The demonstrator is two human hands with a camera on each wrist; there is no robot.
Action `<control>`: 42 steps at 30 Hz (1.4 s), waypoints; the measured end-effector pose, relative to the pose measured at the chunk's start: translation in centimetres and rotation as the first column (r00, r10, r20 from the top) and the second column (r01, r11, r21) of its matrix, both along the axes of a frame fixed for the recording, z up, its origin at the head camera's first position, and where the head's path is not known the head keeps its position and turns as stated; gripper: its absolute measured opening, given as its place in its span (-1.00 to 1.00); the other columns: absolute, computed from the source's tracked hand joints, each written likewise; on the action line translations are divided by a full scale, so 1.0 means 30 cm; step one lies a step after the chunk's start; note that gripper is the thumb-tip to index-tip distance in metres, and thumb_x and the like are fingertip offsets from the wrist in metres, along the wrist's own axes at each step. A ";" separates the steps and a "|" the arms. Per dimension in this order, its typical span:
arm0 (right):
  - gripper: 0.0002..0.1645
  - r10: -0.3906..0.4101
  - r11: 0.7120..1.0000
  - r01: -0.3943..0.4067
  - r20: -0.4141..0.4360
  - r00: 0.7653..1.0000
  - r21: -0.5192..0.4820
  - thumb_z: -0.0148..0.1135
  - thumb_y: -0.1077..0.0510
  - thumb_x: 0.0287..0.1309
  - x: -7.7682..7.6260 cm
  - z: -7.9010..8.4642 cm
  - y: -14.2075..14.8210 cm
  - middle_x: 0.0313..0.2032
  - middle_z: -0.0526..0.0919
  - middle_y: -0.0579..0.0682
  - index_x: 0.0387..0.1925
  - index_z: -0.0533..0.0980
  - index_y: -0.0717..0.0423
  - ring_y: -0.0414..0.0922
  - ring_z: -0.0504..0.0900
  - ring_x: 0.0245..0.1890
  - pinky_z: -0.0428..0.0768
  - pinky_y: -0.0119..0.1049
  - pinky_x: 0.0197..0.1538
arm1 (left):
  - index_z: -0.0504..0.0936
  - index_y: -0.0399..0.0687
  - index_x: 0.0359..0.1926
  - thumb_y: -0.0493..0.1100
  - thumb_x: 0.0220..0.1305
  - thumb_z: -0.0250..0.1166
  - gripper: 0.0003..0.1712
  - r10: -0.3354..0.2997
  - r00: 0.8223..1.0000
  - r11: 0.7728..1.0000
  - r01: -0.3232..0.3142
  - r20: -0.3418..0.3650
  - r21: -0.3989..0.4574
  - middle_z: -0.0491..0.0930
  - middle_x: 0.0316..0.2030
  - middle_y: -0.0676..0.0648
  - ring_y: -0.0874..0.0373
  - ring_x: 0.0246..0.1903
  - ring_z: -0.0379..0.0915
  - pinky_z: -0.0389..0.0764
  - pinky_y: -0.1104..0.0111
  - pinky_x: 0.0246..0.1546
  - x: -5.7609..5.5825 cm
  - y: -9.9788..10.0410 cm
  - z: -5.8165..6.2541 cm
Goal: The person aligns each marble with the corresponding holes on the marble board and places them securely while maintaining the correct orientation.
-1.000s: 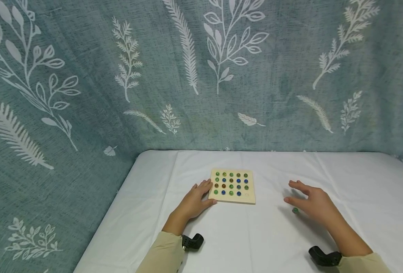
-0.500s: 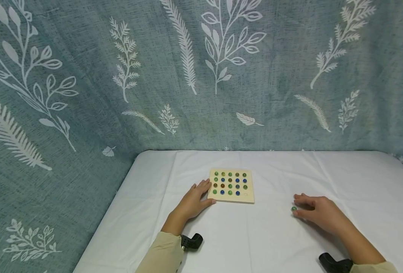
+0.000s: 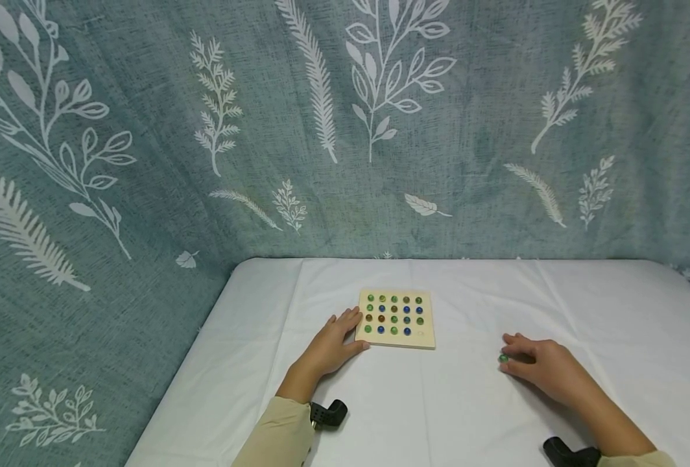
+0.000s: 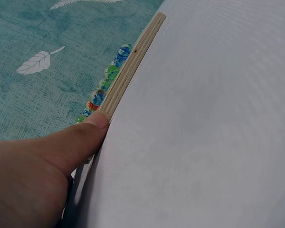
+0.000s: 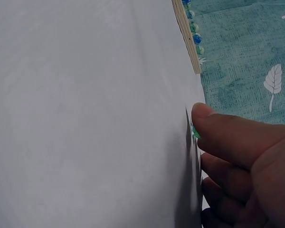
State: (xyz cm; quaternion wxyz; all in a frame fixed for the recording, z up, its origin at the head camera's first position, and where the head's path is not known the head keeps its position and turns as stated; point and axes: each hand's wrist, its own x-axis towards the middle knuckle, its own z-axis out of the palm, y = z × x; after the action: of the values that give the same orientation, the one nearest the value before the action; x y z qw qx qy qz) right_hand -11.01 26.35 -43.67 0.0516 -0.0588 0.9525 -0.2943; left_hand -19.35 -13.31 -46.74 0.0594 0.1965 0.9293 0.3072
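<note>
A pale wooden board (image 3: 427, 340) lies on the white table, bearing rows of green, blue and amber glass marbles; a bare hollow shows at its near right corner. My left hand (image 3: 330, 347) rests against the board's left side, fingers extended along that edge. In the left wrist view its thumb (image 4: 78, 142) presses the board's near edge. Well to the right of the board, my right hand (image 3: 546, 366) is low over the cloth. It pinches a green marble (image 3: 503, 358) at the thumb and fingertips; in the right wrist view the thumb (image 5: 237, 135) partly hides this marble.
White cloth (image 3: 456, 408) covers the table, with faint creases. A teal curtain (image 3: 321, 214) with white leaf prints hangs behind and along the left side. A black wrist device (image 3: 330, 413) sits on the left wrist, another (image 3: 569, 452) on the right.
My right hand has come down and drawn its fingers in around the green marble, which lay loose on the cloth beside the thumb one second ago. My left hand and the board stay put.
</note>
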 end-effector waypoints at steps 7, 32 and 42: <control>-0.45 -0.006 1.000 0.006 -0.003 1.000 0.024 0.34 -0.23 0.15 -0.004 0.002 -0.009 0.30 0.43 0.25 -0.05 0.69 0.12 0.33 0.32 0.33 0.33 0.38 0.25 | 0.21 0.08 0.50 0.15 0.30 0.30 -0.16 -0.001 1.000 1.000 0.001 -0.004 0.001 0.08 0.52 0.10 0.14 0.52 -0.08 -0.06 0.13 0.57 -0.001 -0.001 0.004; -0.40 -0.067 0.997 0.063 -0.107 0.992 -0.046 0.31 -0.22 0.19 -0.019 -0.018 -0.020 0.25 0.49 0.21 0.02 0.65 0.17 0.30 0.40 0.29 0.38 0.35 0.23 | 0.22 0.08 0.50 0.15 0.29 0.30 -0.16 0.002 1.000 1.000 -0.002 -0.008 -0.006 0.09 0.51 0.10 0.15 0.52 -0.08 -0.06 0.14 0.57 -0.002 0.005 -0.005; -0.35 -0.144 0.972 0.118 -0.116 0.983 -0.204 0.28 -0.24 0.22 -0.067 -0.025 -0.085 0.29 0.48 0.07 0.10 0.62 0.17 0.20 0.35 0.37 0.40 0.26 0.29 | 0.22 0.07 0.50 0.15 0.28 0.31 -0.15 0.002 1.000 1.000 -0.002 -0.013 0.003 0.09 0.51 0.10 0.15 0.52 -0.08 -0.07 0.14 0.57 -0.005 0.002 -0.013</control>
State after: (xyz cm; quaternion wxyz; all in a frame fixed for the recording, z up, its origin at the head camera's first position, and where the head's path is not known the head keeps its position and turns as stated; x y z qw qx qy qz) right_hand -13.02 23.81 -44.43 -0.0359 -0.0196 0.9220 -0.3850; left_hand -19.51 -13.25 -47.12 0.0528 0.1977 0.9294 0.3072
